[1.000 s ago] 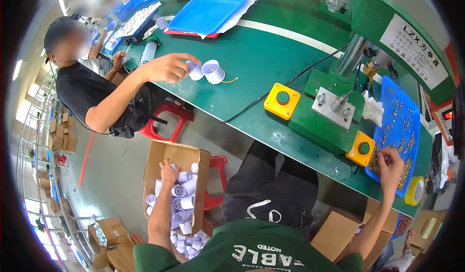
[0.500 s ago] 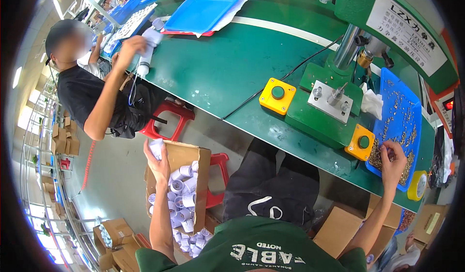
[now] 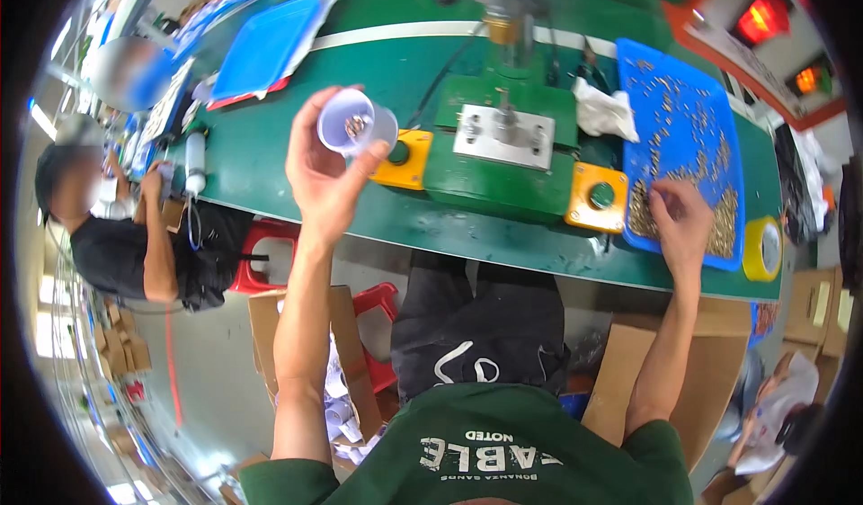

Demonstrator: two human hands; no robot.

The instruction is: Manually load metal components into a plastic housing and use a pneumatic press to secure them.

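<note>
My left hand is raised over the near edge of the green bench, its fingers wrapped round a pale lavender plastic cup. The cup is tilted so that its mouth shows, and a small shiny metal piece is visible inside it. My right hand is down in the blue tray, among small brass-coloured metal parts. Its thumb and fingers are drawn together; whatever lies between them is too small or hidden. Between the hands stands a green press with a metal fixture plate.
Yellow button boxes flank the press. White tissue lies beside the tray, yellow tape to its right. Below the bench, a cardboard box holds several lavender cups. A co-worker sits at left, near a red stool.
My left hand has risen with the cup from above the cardboard box to over the bench edge. My right hand stays in the tray. The head view has shifted toward the right.
</note>
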